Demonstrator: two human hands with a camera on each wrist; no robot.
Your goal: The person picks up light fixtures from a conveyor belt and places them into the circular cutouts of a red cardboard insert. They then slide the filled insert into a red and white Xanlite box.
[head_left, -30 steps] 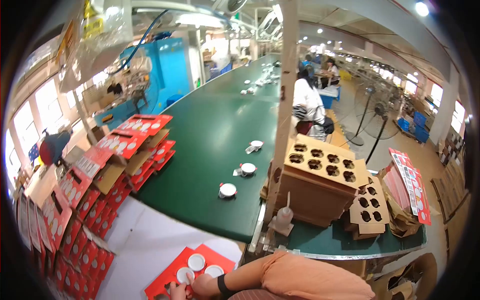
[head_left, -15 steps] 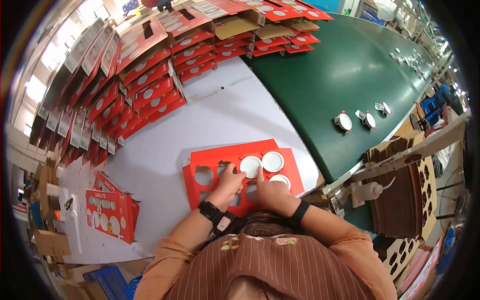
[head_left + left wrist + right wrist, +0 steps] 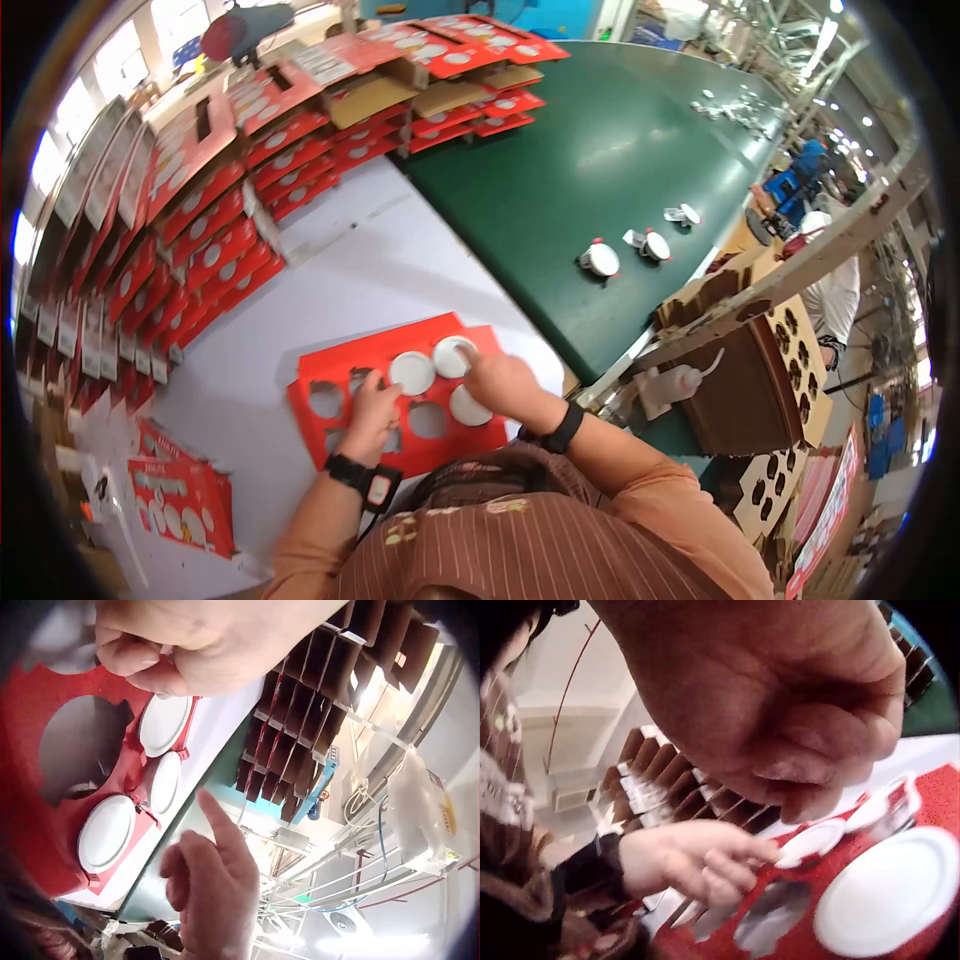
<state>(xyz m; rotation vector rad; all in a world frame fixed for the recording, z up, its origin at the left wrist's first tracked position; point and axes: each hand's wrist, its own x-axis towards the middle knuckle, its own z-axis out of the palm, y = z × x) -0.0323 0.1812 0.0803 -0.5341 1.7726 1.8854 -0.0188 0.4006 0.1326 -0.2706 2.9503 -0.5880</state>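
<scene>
A flat red card [image 3: 330, 365] with round cut-outs lies on the white table [image 3: 330, 270]. Three white discs sit in its holes [image 3: 412, 372] [image 3: 452, 355] [image 3: 470, 405]; the left wrist view shows them in a row [image 3: 163, 724] [image 3: 105, 832]. My left hand [image 3: 372, 405] rests on the card beside the left disc, its curled fingers [image 3: 142, 652] pinching that disc's rim [image 3: 810, 840]. My right hand [image 3: 498, 380] hovers over the right discs with the index finger [image 3: 214, 821] stretched out and the others curled, holding nothing.
Stacks of red boxes [image 3: 200, 220] line the table's left and far sides. A green conveyor [image 3: 540, 140] at right carries white lamp fittings [image 3: 600, 260]. Brown cardboard inserts [image 3: 770, 360] and a squeeze bottle [image 3: 665, 385] stand at right. More red boxes [image 3: 180, 500] lie lower left.
The view dropped from the conveyor to the table. Since half a second ago my right hand has slid right from between the upper discs; my left hand stays by the left disc.
</scene>
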